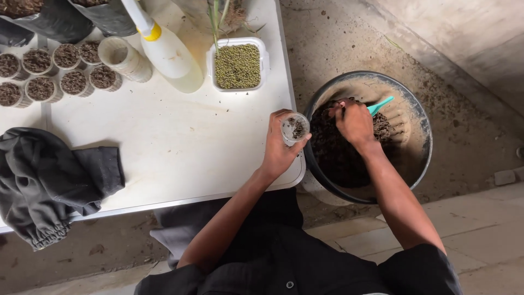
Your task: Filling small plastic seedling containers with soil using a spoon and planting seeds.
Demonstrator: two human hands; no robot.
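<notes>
Left hand (279, 147) grasps a small clear plastic cup (295, 128) at the white bench (180, 147) edge; right hand (355, 121) grips a teal scoop (380, 105) in the black soil bucket (420, 164) (soil barely covers the cup's bottom). Risk: soil spilling between bucket and cup.

The small clear plastic cup (295, 128) is upright, mouth up, a little dark soil at its bottom, just left of the black tub's (420, 164) rim; the teal scoop (380, 105) lies tilted over the dark soil (338, 153) that part-fills the tub, its handle pointing up-right.
</notes>
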